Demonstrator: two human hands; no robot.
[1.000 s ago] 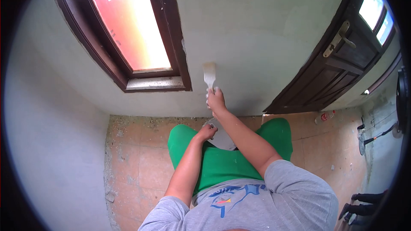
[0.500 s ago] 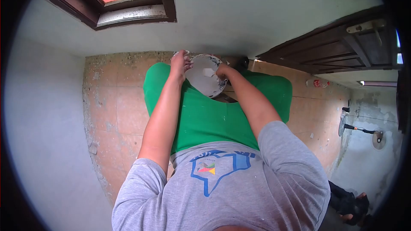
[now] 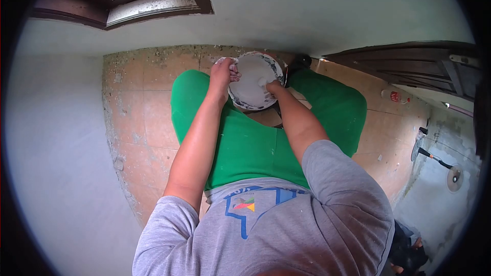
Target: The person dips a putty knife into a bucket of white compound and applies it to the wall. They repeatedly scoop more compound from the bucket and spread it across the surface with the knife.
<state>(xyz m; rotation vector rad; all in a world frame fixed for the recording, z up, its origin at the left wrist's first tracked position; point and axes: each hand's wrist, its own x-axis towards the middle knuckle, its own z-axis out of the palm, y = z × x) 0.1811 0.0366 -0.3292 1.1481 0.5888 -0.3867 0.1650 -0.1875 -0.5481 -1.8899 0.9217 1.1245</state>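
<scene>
A bowl [image 3: 249, 106] of white paste [image 3: 248, 84] is held over the green-clad lap [image 3: 245, 143], close to the wall [image 3: 307, 10]. Its left rim is gripped by the left hand [image 3: 223, 71], fingers [image 3: 233, 67] closed over the edge. The right hand [image 3: 272, 88] is set inside the bowl at its right side; whether its fingers are closed on anything cannot be told. A tiled floor [image 3: 148, 102] lies below.

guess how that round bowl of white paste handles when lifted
The round bowl of white paste likely feels heavy for its size. Its smeared rim may be slippery where the left hand grips. Probably stiff: it stays round.
</scene>
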